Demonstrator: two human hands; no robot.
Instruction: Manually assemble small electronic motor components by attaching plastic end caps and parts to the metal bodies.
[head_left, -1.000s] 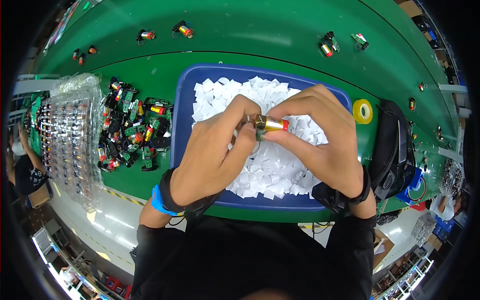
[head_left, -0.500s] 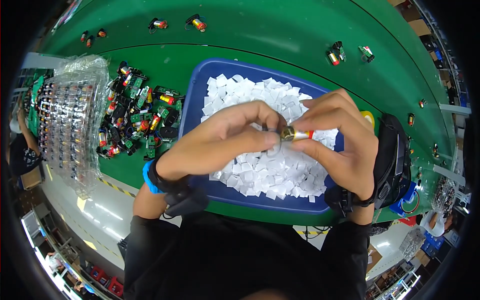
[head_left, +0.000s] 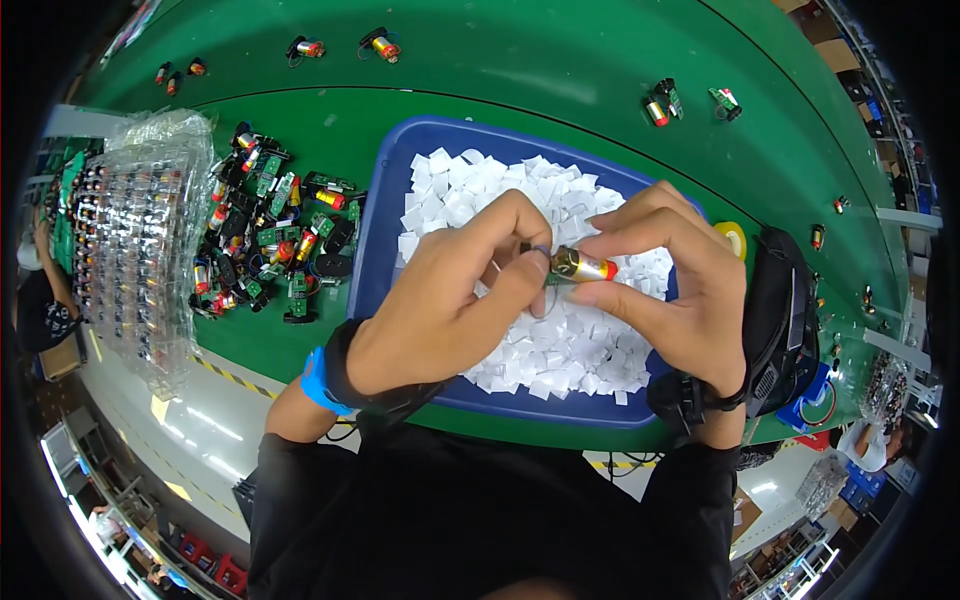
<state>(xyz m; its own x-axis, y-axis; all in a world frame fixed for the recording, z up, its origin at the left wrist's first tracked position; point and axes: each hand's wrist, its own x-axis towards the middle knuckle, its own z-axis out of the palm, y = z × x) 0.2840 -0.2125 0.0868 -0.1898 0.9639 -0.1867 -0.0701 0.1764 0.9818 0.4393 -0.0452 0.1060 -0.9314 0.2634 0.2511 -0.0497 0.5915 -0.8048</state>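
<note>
Over a blue tray [head_left: 372,215] heaped with small white paper squares [head_left: 475,190], my two hands meet at a small gold-and-red cylindrical cell [head_left: 585,267]. Thumb and fingers of my right hand [head_left: 685,285] close around its sides, the red end pointing right. My left hand [head_left: 455,295] pinches a small dark part at the cell's left end, largely covered by the fingertips. Beneath the cell a bit of green shows, and a thin loop hangs by the left fingertips; I cannot tell what it is.
Left of the tray lies a pile of cells with green circuit boards [head_left: 270,235]. Beyond it stand stacked clear plastic trays [head_left: 145,240] filled with parts. A black bag [head_left: 775,330] and a yellow tape roll [head_left: 732,240] sit at the right. More cell assemblies [head_left: 380,45] lie farther back.
My left hand has turned and shifted slightly, its wrist lower and fingers more curled. The cell has moved a little left and its gold side shows more. Both hands keep their pinch.
</note>
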